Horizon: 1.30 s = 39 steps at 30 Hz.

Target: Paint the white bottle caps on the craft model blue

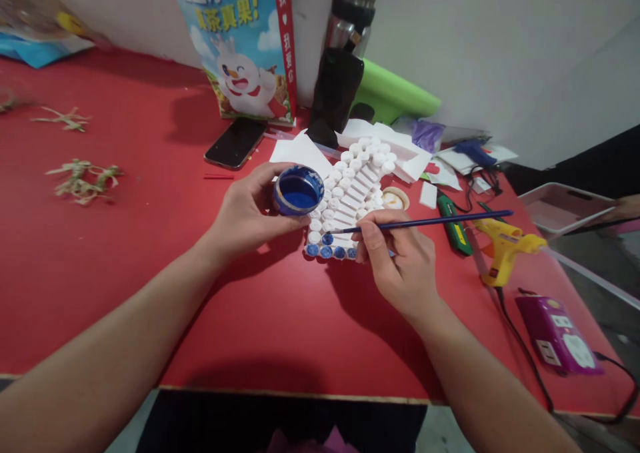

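My left hand is wrapped round a small jar of blue paint, tilted so its inside shows. Between the thumb and fingers of my right hand is a thin dark blue paintbrush, its tip pointing left over the white craft piece. That piece is built of small white rolls with strips like steps up its middle. Several roll ends along the near edge are blue, and the tip lies at or just above another blue one; whether it touches I cannot tell. My right fingers cover part of the near edge.
Behind stand a printed carton and a dark bottle, with a phone before them. To the right lie a green cutter, a yellow glue gun and a purple power strip with cords. Another person's hand holds a white tray.
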Each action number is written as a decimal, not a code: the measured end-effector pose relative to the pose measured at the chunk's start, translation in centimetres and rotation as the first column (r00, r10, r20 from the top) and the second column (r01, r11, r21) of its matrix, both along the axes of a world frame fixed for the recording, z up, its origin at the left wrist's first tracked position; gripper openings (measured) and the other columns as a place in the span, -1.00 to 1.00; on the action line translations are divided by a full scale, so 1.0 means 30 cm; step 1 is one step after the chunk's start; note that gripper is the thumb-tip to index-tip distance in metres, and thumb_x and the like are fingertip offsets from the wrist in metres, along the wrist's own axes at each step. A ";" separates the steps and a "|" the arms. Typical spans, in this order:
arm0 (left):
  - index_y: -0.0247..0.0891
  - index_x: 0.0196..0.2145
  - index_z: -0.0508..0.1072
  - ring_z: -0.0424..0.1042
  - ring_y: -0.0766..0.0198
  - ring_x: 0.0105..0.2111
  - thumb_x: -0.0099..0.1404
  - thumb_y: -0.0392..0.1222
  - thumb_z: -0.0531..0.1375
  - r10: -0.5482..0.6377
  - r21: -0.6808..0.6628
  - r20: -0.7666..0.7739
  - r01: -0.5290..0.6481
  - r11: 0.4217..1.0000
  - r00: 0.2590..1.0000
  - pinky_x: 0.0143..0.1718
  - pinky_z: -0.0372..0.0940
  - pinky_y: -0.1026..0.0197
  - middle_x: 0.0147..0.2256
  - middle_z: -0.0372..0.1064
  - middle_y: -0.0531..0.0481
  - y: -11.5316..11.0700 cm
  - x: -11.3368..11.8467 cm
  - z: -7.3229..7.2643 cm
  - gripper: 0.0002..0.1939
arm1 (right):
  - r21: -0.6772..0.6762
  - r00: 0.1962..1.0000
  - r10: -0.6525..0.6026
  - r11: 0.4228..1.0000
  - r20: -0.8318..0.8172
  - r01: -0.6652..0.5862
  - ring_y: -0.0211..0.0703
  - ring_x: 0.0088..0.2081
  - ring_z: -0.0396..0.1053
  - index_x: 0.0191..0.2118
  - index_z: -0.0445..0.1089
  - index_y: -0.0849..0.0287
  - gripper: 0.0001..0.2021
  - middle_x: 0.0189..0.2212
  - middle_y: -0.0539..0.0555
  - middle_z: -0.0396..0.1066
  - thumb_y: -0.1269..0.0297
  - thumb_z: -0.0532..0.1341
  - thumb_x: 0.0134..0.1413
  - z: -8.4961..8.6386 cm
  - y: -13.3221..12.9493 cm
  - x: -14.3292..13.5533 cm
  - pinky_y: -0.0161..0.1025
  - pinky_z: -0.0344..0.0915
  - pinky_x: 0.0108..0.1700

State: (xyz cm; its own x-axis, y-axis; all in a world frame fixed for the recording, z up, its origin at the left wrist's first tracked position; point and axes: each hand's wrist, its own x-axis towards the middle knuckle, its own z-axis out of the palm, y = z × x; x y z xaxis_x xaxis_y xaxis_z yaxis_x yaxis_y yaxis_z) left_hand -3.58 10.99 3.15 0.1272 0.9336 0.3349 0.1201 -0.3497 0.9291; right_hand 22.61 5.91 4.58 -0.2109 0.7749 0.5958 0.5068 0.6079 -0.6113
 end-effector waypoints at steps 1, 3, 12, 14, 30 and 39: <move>-0.17 0.19 0.65 0.69 -0.16 0.16 0.11 -0.08 0.70 0.001 -0.001 0.000 -0.001 1.000 1.000 0.17 0.65 -0.11 0.15 0.71 -0.18 0.000 -0.001 -0.001 -0.29 | 0.007 1.000 0.004 1.000 0.003 -0.004 -0.21 -0.48 0.56 -0.06 0.43 0.02 -0.87 -0.36 -0.04 0.57 0.25 0.20 0.68 0.002 -0.002 0.000 -0.19 0.45 -0.39; -0.17 0.19 0.65 0.69 -0.16 0.15 0.11 -0.09 0.70 0.006 0.001 0.000 -0.006 1.000 1.000 0.16 0.65 -0.11 0.14 0.71 -0.18 0.000 -0.002 -0.002 -0.28 | 0.023 1.000 0.010 1.000 0.026 -0.011 -0.21 -0.47 0.56 -0.05 0.44 0.03 -0.89 -0.39 -0.05 0.55 0.29 0.21 0.67 0.007 -0.006 -0.001 -0.20 0.45 -0.36; -0.20 0.18 0.65 0.70 -0.17 0.15 0.10 -0.07 0.69 0.008 -0.006 -0.009 -0.008 1.000 1.000 0.14 0.65 -0.09 0.13 0.72 -0.19 0.000 0.001 0.005 -0.28 | 0.067 0.994 0.009 0.998 0.108 -0.016 -0.21 -0.46 0.52 -0.02 0.43 0.03 -0.91 -0.42 -0.10 0.51 0.29 0.21 0.69 0.000 0.000 -0.005 -0.18 0.47 -0.21; -0.20 0.18 0.65 0.71 -0.16 0.14 0.09 -0.10 0.69 0.009 0.001 -0.004 -0.009 1.000 1.000 0.13 0.66 -0.08 0.13 0.72 -0.18 -0.001 0.001 0.005 -0.28 | 0.069 0.993 0.009 0.997 0.115 -0.017 -0.21 -0.45 0.53 -0.03 0.42 0.03 -0.89 -0.40 -0.09 0.53 0.27 0.20 0.69 0.002 0.000 -0.005 -0.17 0.48 -0.21; -0.21 0.22 0.64 0.70 -0.17 0.16 0.13 -0.09 0.68 0.018 0.039 -0.045 -0.016 0.999 0.999 0.19 0.64 -0.12 0.15 0.71 -0.20 0.001 -0.007 -0.005 -0.27 | 0.086 0.995 0.000 0.996 0.103 -0.009 -0.21 -0.45 0.53 -0.05 0.43 0.04 -0.89 -0.42 -0.09 0.52 0.33 0.21 0.67 0.010 -0.003 0.000 -0.21 0.41 -0.32; -0.21 0.22 0.63 0.69 -0.17 0.17 0.14 -0.08 0.67 0.028 0.036 -0.070 -0.025 0.999 0.997 0.21 0.63 -0.12 0.16 0.70 -0.20 -0.001 -0.005 -0.004 -0.27 | 0.088 0.992 0.019 0.996 0.121 -0.030 -0.22 -0.46 0.52 -0.05 0.42 0.03 -0.89 -0.38 -0.08 0.56 0.32 0.21 0.67 0.007 -0.006 -0.005 -0.20 0.46 -0.25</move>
State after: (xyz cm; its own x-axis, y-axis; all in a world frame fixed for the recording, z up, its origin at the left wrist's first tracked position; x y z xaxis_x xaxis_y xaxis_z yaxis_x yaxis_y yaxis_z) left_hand -3.74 10.97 3.02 0.1269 0.9248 0.3587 0.1945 -0.3778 0.9052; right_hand 22.47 5.72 4.80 -0.3033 0.7131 0.6320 0.5577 0.6706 -0.4891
